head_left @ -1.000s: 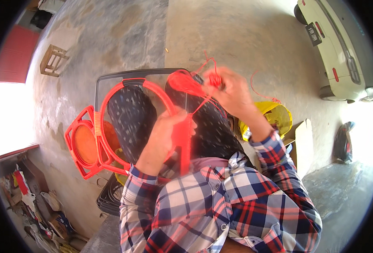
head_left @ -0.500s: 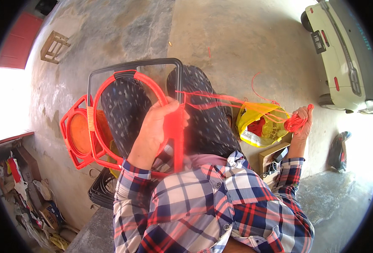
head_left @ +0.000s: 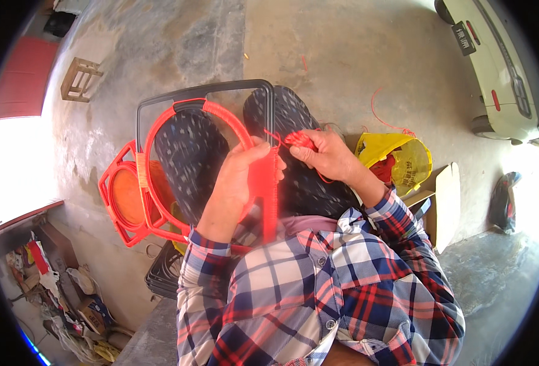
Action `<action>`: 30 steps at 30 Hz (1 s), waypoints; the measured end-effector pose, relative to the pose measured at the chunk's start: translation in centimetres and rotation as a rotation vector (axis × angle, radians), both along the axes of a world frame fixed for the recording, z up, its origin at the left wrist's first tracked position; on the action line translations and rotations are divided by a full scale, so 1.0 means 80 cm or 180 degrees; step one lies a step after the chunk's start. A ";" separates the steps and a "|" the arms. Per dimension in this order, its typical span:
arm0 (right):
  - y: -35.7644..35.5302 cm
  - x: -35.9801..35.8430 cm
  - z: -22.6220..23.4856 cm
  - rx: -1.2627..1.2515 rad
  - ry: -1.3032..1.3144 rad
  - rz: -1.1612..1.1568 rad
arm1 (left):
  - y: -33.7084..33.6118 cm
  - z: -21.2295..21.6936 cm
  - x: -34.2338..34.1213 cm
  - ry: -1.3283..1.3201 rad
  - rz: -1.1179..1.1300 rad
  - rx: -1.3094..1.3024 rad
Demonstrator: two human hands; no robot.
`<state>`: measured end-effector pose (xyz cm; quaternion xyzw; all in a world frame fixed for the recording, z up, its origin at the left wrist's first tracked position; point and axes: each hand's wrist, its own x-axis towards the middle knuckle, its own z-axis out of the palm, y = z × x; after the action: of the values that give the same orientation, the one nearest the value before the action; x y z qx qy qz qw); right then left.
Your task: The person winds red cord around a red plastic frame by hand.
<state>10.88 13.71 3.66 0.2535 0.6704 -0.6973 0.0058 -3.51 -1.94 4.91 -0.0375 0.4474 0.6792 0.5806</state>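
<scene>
Left fingers (head_left: 280, 166): clasped round the joined right sides of red ring (head_left: 158, 135) and black frame (head_left: 220, 87).
Right fingers (head_left: 309, 156): closed on cord bundle (head_left: 298, 141), just right of black frame.
Vehicle (head_left: 494, 73): pale, partly in view, on floor (head_left: 336, 55) at upper right.
Black frame: round-cornered, propped over thighs (head_left: 187, 168), with lower right side wound in red.
Red ring: set within black frame, tightly wrapped, black and bare at top except for crossing strand (head_left: 189, 100).
Second frame (head_left: 136, 233): red, left of thighs, with orange disc (head_left: 126, 202) in middle.
Yellow bag (head_left: 376, 144): open-mouthed, right of thighs, with red material (head_left: 382, 168) inside.
Wooden stool (head_left: 81, 78): on floor at upper left.
Cord bundle: red, bunched, above thighs, with short strands leading to black frame.
Loose strand (head_left: 373, 107): red, curved, on floor beyond yellow bag.
</scene>
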 end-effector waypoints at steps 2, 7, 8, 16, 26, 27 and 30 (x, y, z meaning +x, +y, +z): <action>-0.002 0.008 -0.002 0.0981 0.0260 0.0177 | 0.000 0.008 -0.003 -0.0035 0.0026 0.0027; -0.003 0.037 -0.011 0.0970 0.0629 0.0355 | -0.003 0.001 -0.004 -0.0032 -0.0012 -0.0154; 0.002 0.040 -0.011 0.0585 0.0348 0.0086 | -0.002 -0.003 -0.002 -0.0033 0.0042 -0.0173; 0.080 -0.013 -0.004 0.2134 0.0722 -0.0411 | 0.001 -0.006 0.001 0.0358 -0.0143 -0.0106; 0.024 -0.098 0.004 0.3496 0.1407 0.0887 | 0.010 -0.008 0.018 0.0863 0.0942 0.0803; 0.027 -0.093 0.001 0.3504 0.1411 0.0904 | 0.009 -0.007 0.015 0.0493 0.0741 0.0851; 0.035 -0.061 0.012 0.2933 0.1833 -0.1493 | 0.005 -0.006 0.008 0.0395 0.0570 0.0748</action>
<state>5.97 16.47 4.62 0.1719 0.8048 -0.3577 -0.4414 -2.84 -1.56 4.40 0.0329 0.3948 0.7769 0.4893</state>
